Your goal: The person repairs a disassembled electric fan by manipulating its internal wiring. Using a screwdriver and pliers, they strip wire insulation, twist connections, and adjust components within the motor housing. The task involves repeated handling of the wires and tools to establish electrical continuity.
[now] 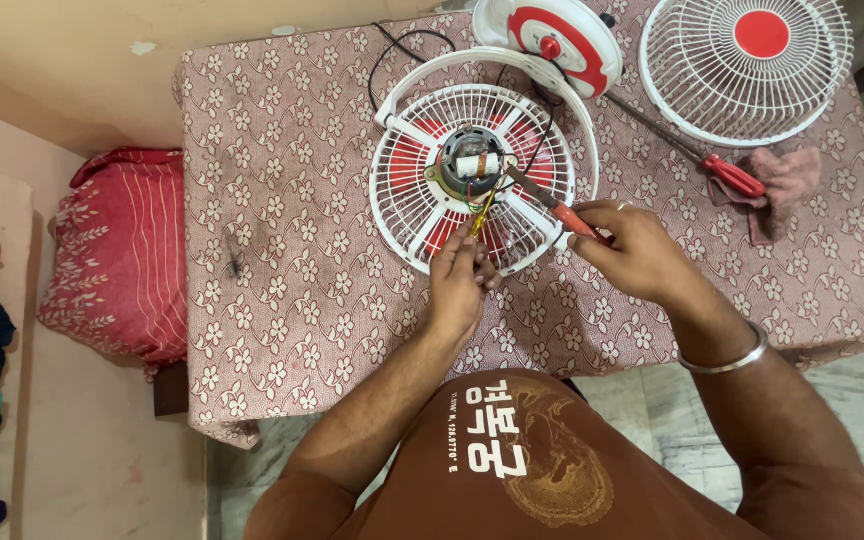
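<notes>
A white rear fan grille [407, 205] with red behind it lies flat on the table, its dark motor [470, 165] facing up at the centre. My left hand [460, 280] pinches thin yellow and green wires [480, 212] that run from the motor to the grille's near edge. My right hand [632, 250] grips red-handled pliers [552, 203], whose metal jaws reach toward the motor's right side. A metal bangle sits on my right wrist.
The table wears a maroon floral cloth [292, 200]. A white and red fan base [552, 35] lies at the back, a front grille with red hub [747, 65] at back right, a red-handled screwdriver [697, 155] beside a pink rag [782, 180]. A red cushion [117, 255] sits left.
</notes>
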